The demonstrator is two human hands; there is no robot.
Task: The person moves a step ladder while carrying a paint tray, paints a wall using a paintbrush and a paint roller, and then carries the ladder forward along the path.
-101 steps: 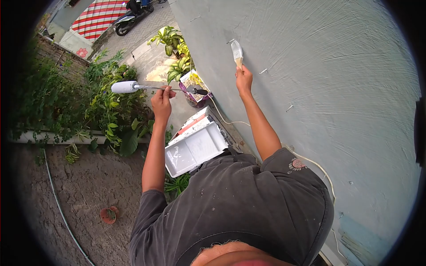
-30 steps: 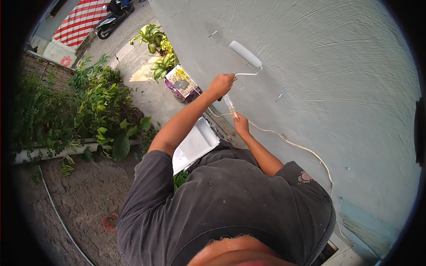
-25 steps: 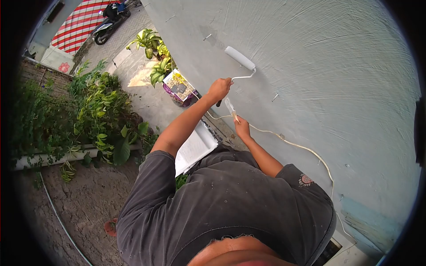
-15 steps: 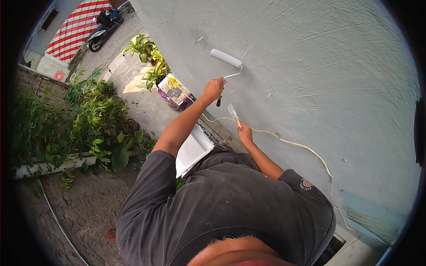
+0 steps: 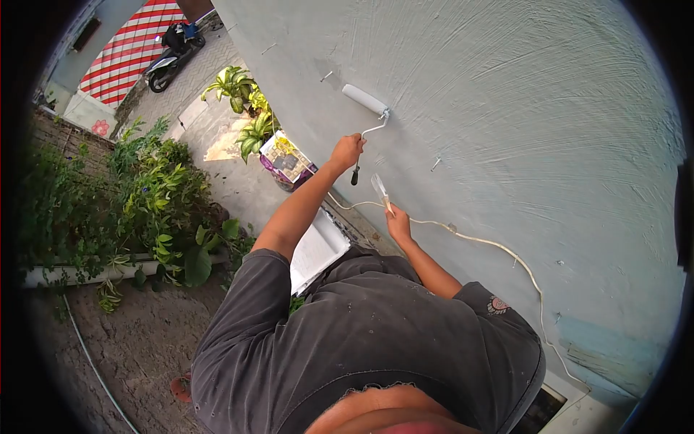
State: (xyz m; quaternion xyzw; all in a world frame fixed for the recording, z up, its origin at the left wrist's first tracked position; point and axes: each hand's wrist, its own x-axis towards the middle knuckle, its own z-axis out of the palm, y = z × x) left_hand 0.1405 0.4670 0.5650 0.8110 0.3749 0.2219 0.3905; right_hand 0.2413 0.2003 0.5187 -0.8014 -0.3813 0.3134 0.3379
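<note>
The left hand [image 5: 347,153] grips a white cylindrical paint roller [image 5: 363,99], likely to brace it against the grey plaster wall [image 5: 506,145] ahead. Nearby, the right hand [image 5: 397,224] clasps a pale flat paintbrush [image 5: 381,191].

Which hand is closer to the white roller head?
Left: the left hand grips the metal rod just below the roller head; the right hand is lower, holding a brush.

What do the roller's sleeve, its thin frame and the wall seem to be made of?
Roller sleeve: probably fabric, matte and pale; fibres too small to tell. Thin frame: likely metal, a slim bent rod, whitish as if paint-coated. Wall: apparently cement plaster, painted grey, with sweeping ridges.
</note>
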